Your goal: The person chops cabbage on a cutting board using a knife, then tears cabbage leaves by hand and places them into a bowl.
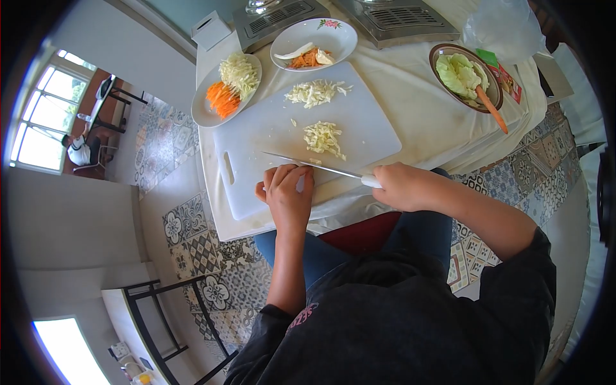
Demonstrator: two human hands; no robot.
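The right hand (403, 186) is closed around the white handle of a knife (327, 168), whose blade points left above the near part of a white cutting board (256, 144). The left hand (289, 191) has its fingers bent over the board's near side, the fingertips close beside the blade; whether they pinch anything is too hidden to tell. Just beyond the blade lies a near pile of pale shredded cabbage (323, 138), with a far pile (316, 93) farther up the board. Past the board's far left side, an oval plate (202, 110) carries shredded carrot (222, 100) and more pale shreds (239, 74). A white bowl (343, 40) sits at the far side, and at far right a brown-rimmed bowl (439, 82) holds leaves (458, 74) and a carrot (492, 110).
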